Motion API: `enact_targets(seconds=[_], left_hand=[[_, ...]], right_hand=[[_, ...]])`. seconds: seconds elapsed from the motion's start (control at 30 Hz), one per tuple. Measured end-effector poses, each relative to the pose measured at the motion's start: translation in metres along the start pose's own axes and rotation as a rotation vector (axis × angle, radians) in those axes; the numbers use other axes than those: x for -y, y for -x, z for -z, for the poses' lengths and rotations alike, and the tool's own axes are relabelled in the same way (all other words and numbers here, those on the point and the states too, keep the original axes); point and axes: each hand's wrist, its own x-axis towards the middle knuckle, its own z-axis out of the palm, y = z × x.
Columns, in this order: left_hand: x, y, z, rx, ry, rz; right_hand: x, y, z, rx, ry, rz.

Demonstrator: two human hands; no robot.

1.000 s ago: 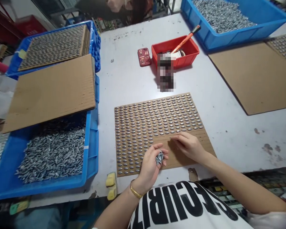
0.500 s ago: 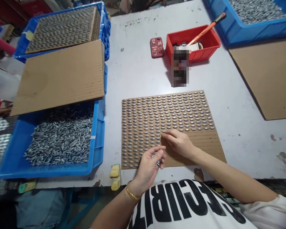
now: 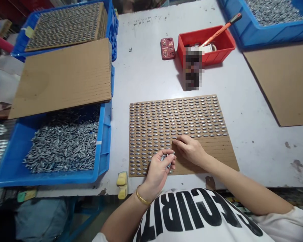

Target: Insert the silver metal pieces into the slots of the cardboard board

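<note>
A cardboard sheet (image 3: 212, 151) with slits across it lies on the table, set with rows of small silver spindle-shaped metal pieces (image 3: 176, 116). The lower right part of the sheet is bare. My left hand (image 3: 158, 169), palm up above the sheet's lower edge, is curled round a handful of the same pieces; one shows at its thumb tip. Just above and to the right, my right hand (image 3: 190, 149) has thumb and forefinger pinched against the cardboard at the end of a row. Its fingers hide whatever is between them.
On the left, a blue crate (image 3: 103, 144) holds loose metal pieces, partly covered by cardboard (image 3: 65, 77). Behind it are filled sheets (image 3: 65, 25). A red bin (image 3: 217, 55) and a dark red case (image 3: 167, 48) stand at the back. Yellow blocks (image 3: 122, 185) lie at the front edge.
My left hand has risen slightly toward my right, its thumb now pushing a metal piece out at the fingertips. My right hand stays at nearly the same spot on the sheet.
</note>
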Motion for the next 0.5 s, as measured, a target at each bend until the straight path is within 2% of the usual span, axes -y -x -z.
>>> enact_targets(seconds=[0.1,0.2,0.3,0.4,0.5], left_hand=[[0.0,-0.003,-0.002,-0.013,-0.015,-0.031],[0.001,-0.005,-0.003,0.009,-0.043,-0.048],[0.002,-0.007,-0.004,0.053,-0.08,-0.041],[0.003,-0.009,-0.006,0.096,-0.094,-0.019],[0.002,-0.011,-0.009,0.075,-0.055,0.008]], right_hand=[[0.002,0.0,0.008,-0.015,-0.144,-0.062],[0.01,0.001,0.025,-0.034,-0.468,-0.127],[0.02,0.005,0.044,0.009,-0.721,-0.098],[0.024,0.011,0.051,0.037,-0.757,-0.094],[0.017,0.018,0.045,-0.027,-0.652,-0.129]])
